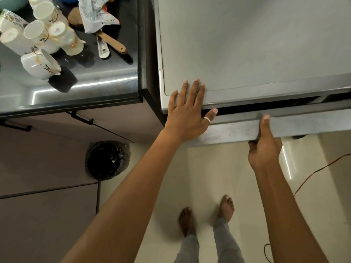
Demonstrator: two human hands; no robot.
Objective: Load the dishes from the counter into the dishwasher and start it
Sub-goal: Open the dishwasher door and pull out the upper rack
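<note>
Grey metal covers the top of the dishwasher (247,44), which fills the upper right of the view. The dishwasher door (303,122) stands slightly ajar, with a dark gap between its top edge and the body of the machine. A strip of pale control markings (228,132) shows on the door's front face.

The left hand (188,112) lies flat on the dishwasher's top at its front left corner. Its fingers are straight and a little apart, its thumb hangs over the front edge at the gap, and one finger wears a ring (207,119). The right hand (264,147) is clamped on the top edge of the door, thumb pressed on the edge from above and fingers curled round the front face below it.

Left of the dishwasher, just beside it, is a steel counter (106,80) with the dishes on it. White mugs (41,35) are clustered there, most of them base up and touching one another. Closer to the dishwasher lie a wooden-handled utensil (112,42) and a white spoon (103,49), partly under a crumpled packet (93,16).

Below the counter, left of the dishwasher, a bin (107,160) with a black liner stands on the pale floor. The person's bare feet (187,221) are planted in front of the dishwasher, and an orange cable (322,168) runs across the floor below its right part.
</note>
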